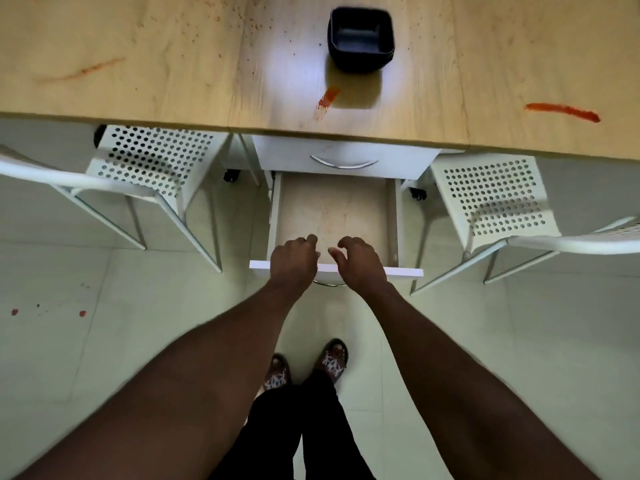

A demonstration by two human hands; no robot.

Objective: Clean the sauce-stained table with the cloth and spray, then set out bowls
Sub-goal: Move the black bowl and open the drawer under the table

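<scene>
The task is judged to be at its opening step, a search for the cleaning things, since no cloth and no spray bottle can be seen anywhere in view. The wooden table (173,46) is unwiped: a thick red sauce streak (562,111) lies near its front edge on the right, a shorter smear (328,97) lies just before the stack of dark square bowls (361,38), a faint streak (83,71) is on the left, and fine specks are scattered between. The bowls are stacked at the table's middle and have not yet been set out. Under the table, the lower drawer (334,206) is pulled out and nothing can be made out inside it, while the upper drawer (346,157) is closed. The left hand (293,258) is held over the open drawer's front panel with its fingers curled downward. No object is seen in it, and whether the panel is touched cannot be told. The right hand (356,259) is held beside it, fingers loosely bent and thumb apart, with nothing between them. The next move is judged to call for the drawer to be pushed shut by its front panel and for the cloth and spray to be looked for elsewhere, perhaps in the upper drawer.
</scene>
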